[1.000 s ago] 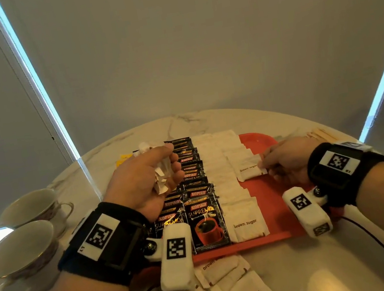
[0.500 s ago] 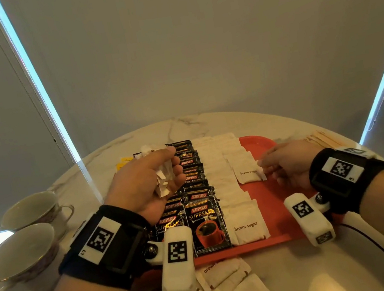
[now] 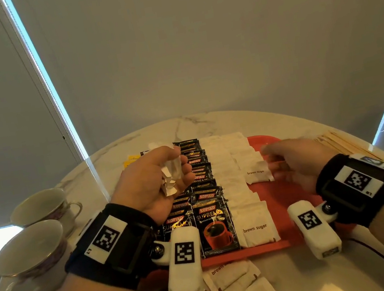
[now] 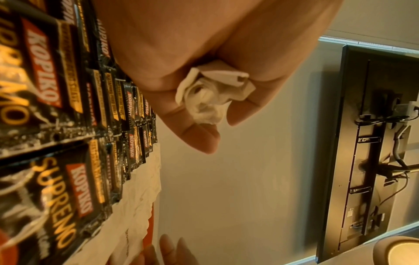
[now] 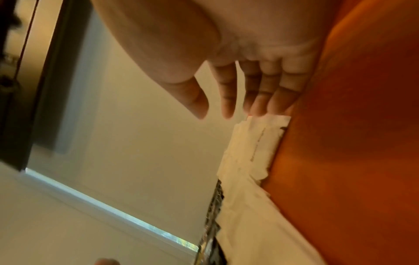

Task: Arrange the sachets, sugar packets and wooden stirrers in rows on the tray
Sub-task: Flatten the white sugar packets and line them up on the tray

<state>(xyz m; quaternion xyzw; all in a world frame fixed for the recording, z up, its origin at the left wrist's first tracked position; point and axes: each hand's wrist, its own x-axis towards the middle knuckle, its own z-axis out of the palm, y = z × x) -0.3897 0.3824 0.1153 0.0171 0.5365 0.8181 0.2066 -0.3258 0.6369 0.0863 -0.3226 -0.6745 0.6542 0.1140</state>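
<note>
A bunch of sugar packets (image 3: 172,179) is clutched in the curled fingers (image 4: 199,136) of the left hand (image 3: 151,180), above the coffee sachets (image 3: 214,228) rowed on the tray (image 3: 294,194). The right hand (image 3: 291,163) is spread with fingers (image 5: 229,100) relaxed and nothing held, just beside the newest-laid packet (image 3: 257,172). Stirrers (image 3: 345,146) lie on the desk (image 3: 207,122) beyond it. That packet row could be knocked askew by a careless brush; the clutched bunch could be crumpled.
</note>
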